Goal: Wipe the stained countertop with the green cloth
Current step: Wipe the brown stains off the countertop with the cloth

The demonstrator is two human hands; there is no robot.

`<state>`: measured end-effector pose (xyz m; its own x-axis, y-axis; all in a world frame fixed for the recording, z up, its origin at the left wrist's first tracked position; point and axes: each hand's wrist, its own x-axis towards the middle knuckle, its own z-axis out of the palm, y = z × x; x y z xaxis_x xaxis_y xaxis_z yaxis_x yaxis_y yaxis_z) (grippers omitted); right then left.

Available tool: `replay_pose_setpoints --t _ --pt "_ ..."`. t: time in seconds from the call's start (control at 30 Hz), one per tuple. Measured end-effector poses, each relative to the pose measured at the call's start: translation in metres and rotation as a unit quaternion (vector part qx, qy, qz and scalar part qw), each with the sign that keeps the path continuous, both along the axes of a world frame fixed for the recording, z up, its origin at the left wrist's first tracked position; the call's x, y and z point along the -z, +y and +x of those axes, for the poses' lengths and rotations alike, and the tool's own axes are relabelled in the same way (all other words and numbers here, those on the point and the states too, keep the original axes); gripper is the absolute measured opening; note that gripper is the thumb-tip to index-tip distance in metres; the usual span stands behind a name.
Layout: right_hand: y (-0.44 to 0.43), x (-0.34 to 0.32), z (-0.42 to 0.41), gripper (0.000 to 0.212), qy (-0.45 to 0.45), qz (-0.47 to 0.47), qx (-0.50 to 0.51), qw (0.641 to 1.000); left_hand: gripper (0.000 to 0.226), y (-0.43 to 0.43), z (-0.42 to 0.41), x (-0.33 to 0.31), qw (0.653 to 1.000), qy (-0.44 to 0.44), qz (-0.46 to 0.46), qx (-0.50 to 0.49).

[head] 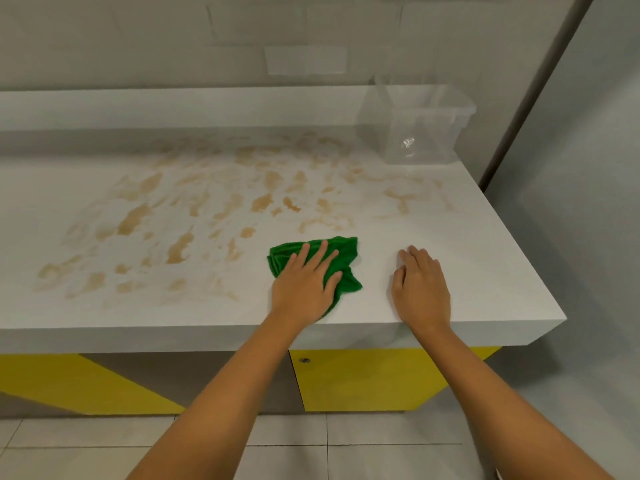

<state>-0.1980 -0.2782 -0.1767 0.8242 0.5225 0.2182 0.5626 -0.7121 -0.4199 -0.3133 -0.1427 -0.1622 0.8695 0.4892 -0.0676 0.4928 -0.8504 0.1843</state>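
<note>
Green cloth (346,251), bunched, runs left-right under left hand (304,285).

Clear plastic tub (420,133) above yellow cabinet door (360,379).

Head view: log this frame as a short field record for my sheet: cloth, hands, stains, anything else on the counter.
cloth: green cloth, bunched, near the front edge of the countertop
left: left hand pressing flat on the cloth, fingers straight
right: right hand resting on bare countertop, holding nothing
stains: brown stains across the left and middle
other: clear plastic container at back right
</note>
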Motion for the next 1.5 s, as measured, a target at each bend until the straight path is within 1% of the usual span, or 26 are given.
replay_pose_setpoints --t 0.1,0.17,0.3,0.37,0.43,0.47,0.57,0.7,0.77,0.87,1.0,1.07,1.13,1.17,1.23,1.33,1.43,1.5 --pt "-0.003 -0.003 -0.001 0.042 0.001 -0.001 -0.007 1.000 0.053 0.025 -0.017 -0.003 0.999 0.003 0.005 -0.042" --pt "-0.005 -0.003 -0.001 0.038 -0.003 -0.003 -0.013 1.000 0.053 0.037 -0.036 -0.002 0.997 0.005 0.014 -0.081" --pt "-0.004 -0.002 -0.002 0.039 0.001 -0.002 -0.007 1.000 0.054 0.033 -0.060 0.003 0.990 -0.004 0.021 -0.138" --pt "-0.003 0.000 -0.002 0.049 -0.007 -0.002 -0.003 1.000 0.056 0.023 -0.057 0.004 0.989 -0.001 0.019 -0.147" --pt "-0.001 0.002 -0.001 0.054 -0.016 -0.004 -0.006 1.000 0.058 0.009 -0.048 0.005 0.991 0.000 0.018 -0.133" --pt "-0.001 0.002 0.000 0.053 -0.017 -0.006 -0.006 1.000 0.059 0.002 -0.042 0.005 0.993 -0.002 0.019 -0.116" --pt "-0.001 0.003 0.001 0.045 -0.022 0.000 -0.006 1.000 0.057 -0.009 -0.025 0.004 0.998 -0.006 0.015 -0.060" --pt "-0.002 0.003 0.003 0.036 -0.013 0.002 -0.010 1.000 0.052 0.012 -0.013 -0.001 1.000 -0.009 -0.011 -0.007" --pt "-0.003 0.001 0.003 0.035 -0.015 -0.003 -0.016 1.000 0.051 0.027 -0.017 -0.003 1.000 -0.010 -0.021 -0.019" --pt "-0.005 -0.001 0.001 0.036 -0.009 -0.006 -0.021 1.000 0.051 0.045 -0.039 -0.002 0.996 -0.037 -0.021 -0.081" --pt "-0.002 0.000 0.001 0.036 -0.005 -0.021 -0.017 1.000 0.051 0.047 -0.078 0.002 0.990 -0.058 -0.005 -0.127" --pt "0.000 0.000 0.001 0.037 -0.007 -0.037 -0.021 0.999 0.053 0.043 -0.086 0.003 0.989 -0.049 0.001 -0.138" --pt "0.003 -0.003 -0.004 0.037 -0.028 -0.039 -0.036 0.998 0.056 0.036 -0.083 0.002 0.989 -0.019 0.009 -0.149" --pt "0.008 -0.005 -0.009 0.039 -0.033 -0.035 -0.055 0.997 0.058 0.033 -0.078 0.002 0.989 -0.003 0.014 -0.146" --pt "0.021 -0.010 -0.026 0.042 -0.010 -0.016 -0.105 0.994 0.062 0.024 -0.063 0.002 0.993 0.016 0.023 -0.117" --pt "0.047 -0.009 -0.054 0.041 0.009 0.001 -0.155 0.988 0.059 0.022 -0.048 0.001 0.998 0.007 0.010 -0.063" --pt "0.064 -0.002 -0.070 0.039 0.009 0.011 -0.149 0.989 0.054 0.039 -0.051 -0.002 0.999 0.001 -0.001 -0.035" --pt "0.068 0.002 -0.075 0.045 -0.010 0.006 -0.131 0.991 0.054 0.055 -0.062 -0.002 0.999 0.004 0.000 -0.044"
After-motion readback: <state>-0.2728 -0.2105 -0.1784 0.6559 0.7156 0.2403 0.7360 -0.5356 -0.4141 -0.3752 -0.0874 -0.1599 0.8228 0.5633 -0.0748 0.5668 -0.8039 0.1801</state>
